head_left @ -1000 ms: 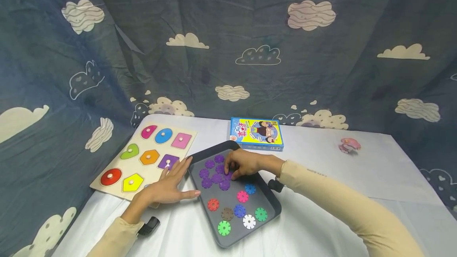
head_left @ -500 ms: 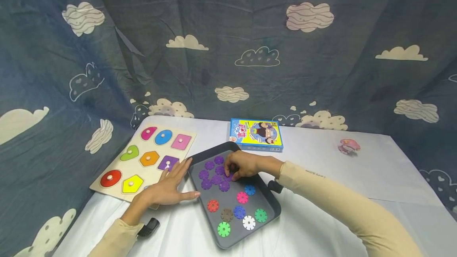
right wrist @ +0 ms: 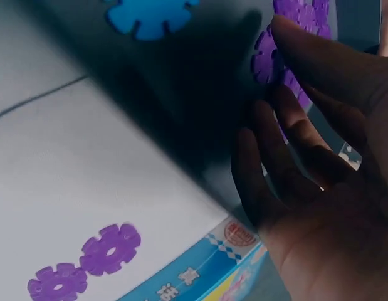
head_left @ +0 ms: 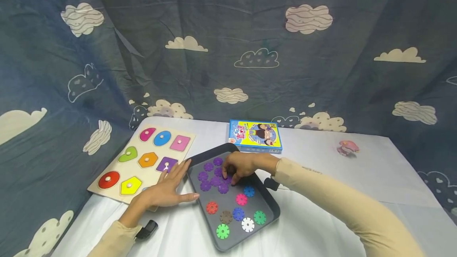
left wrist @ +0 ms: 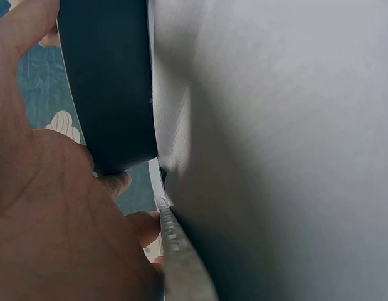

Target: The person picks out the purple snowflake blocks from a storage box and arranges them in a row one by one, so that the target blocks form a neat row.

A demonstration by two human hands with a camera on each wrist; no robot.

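A dark grey tray (head_left: 246,236) lies at a slant on the white table. My right hand (head_left: 242,165) reaches into its far part, thumb and index finger pinching a purple notched disc (right wrist: 267,58) among several joined purple discs (head_left: 205,186). The fingers partly hide that disc. My left hand (head_left: 166,189) rests against the tray's left wall (left wrist: 109,81) with its fingers straight. Loose notched discs lie in the near part, among them a red disc (head_left: 212,208), a white disc (head_left: 248,224) and a light green disc (head_left: 223,231).
A wooden knob puzzle board (head_left: 121,162) stands left of the tray, partly behind my left hand. A blue and yellow box (head_left: 255,134) lies beyond the tray. Two joined purple discs (right wrist: 110,249) rest on the table near the box. A pink toy (head_left: 348,147) sits far right.
Both hands and the tray keep their places, with my right fingers still at the purple discs. The whole head view has shifted slightly.
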